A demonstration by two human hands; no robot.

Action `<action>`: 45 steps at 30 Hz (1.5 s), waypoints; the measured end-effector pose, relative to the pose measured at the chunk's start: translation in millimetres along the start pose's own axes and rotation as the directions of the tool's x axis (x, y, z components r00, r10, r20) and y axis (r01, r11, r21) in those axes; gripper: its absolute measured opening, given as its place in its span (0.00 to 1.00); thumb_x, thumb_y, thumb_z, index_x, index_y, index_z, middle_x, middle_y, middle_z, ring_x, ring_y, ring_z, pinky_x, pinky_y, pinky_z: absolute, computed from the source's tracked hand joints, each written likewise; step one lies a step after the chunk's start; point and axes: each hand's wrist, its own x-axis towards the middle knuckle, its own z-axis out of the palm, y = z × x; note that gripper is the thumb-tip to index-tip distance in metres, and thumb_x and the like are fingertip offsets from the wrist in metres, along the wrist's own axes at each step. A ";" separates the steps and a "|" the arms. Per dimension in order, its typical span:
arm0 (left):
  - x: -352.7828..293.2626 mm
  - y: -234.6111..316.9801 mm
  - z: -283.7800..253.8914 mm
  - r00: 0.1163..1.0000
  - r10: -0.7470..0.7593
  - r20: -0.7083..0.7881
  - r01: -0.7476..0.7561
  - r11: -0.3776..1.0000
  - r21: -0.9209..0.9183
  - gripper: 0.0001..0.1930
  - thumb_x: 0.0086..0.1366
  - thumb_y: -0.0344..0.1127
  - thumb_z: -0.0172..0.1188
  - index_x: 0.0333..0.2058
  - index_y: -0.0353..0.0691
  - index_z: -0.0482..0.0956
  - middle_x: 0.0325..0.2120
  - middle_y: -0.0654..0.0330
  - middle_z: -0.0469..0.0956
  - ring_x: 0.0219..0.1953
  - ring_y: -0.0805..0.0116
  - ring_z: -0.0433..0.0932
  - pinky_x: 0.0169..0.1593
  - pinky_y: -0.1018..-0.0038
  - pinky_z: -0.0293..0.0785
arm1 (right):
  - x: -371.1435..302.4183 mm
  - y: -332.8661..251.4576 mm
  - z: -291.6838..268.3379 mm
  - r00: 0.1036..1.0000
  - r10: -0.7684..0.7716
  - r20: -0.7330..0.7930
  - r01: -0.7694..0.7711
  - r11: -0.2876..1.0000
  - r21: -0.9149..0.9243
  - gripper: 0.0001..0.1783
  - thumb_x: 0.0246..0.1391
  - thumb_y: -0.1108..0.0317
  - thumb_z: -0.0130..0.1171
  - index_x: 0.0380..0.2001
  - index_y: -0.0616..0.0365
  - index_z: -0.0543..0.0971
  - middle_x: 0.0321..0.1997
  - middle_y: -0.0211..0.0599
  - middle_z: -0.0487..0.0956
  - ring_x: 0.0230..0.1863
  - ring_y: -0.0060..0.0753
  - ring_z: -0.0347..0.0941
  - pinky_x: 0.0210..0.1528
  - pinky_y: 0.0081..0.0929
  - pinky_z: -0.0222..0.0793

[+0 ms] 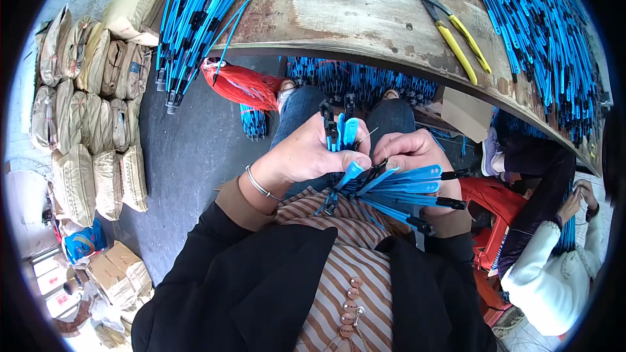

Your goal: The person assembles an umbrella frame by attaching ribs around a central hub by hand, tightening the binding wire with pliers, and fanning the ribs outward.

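My left hand (312, 151) is closed around a bundle of blue plastic strips (398, 184) with black ends, held over my lap. Some strips stick up past its fingers, while others fan out to the right beneath my right hand (412, 150). That hand is closed too, thumb and fingertips pinching a thin wire (385, 152) close to the bundle. Another thin wire end (369, 135) shows by my left thumb. The strips' lower ends are partly hidden by my hands.
Ahead is a worn wooden table (352, 3) with yellow-handled pliers (454, 36) and blue strip piles (205, 19), (538, 39). Red strands (244, 85) hang below its edge. Stacked sacks (91, 98) stand left. A co-worker in a white top (548, 277) sits at right.
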 end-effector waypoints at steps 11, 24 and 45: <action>-0.9 13.2 5.5 0.988 -0.055 -0.142 0.056 0.998 0.005 0.09 0.50 0.32 0.65 0.24 0.35 0.74 0.23 0.63 0.71 0.28 0.76 0.69 0.33 0.78 0.66 | -4.2 -11.8 35.8 0.911 0.090 -0.402 -0.115 0.993 -0.038 0.07 0.50 0.74 0.59 0.32 0.67 0.79 0.28 0.32 0.78 0.29 0.20 0.73 0.33 0.17 0.68; -4.3 9.9 9.9 0.988 -0.153 -0.023 0.154 0.987 0.054 0.12 0.46 0.31 0.69 0.29 0.35 0.77 0.22 0.64 0.72 0.25 0.76 0.70 0.30 0.79 0.66 | -0.3 2.1 19.1 0.998 -0.021 -0.052 0.025 0.997 0.070 0.12 0.55 0.65 0.55 0.29 0.66 0.77 0.25 0.35 0.77 0.30 0.25 0.73 0.36 0.21 0.68; -15.7 -11.6 -7.6 0.950 0.020 -0.312 -0.123 0.942 -0.313 0.13 0.52 0.31 0.65 0.36 0.33 0.76 0.29 0.61 0.76 0.32 0.76 0.73 0.37 0.77 0.70 | 20.4 68.2 6.2 0.938 -0.322 -0.127 0.266 0.905 -0.331 0.65 0.28 0.59 0.76 0.64 0.57 0.42 0.60 0.46 0.61 0.61 0.38 0.58 0.61 0.33 0.52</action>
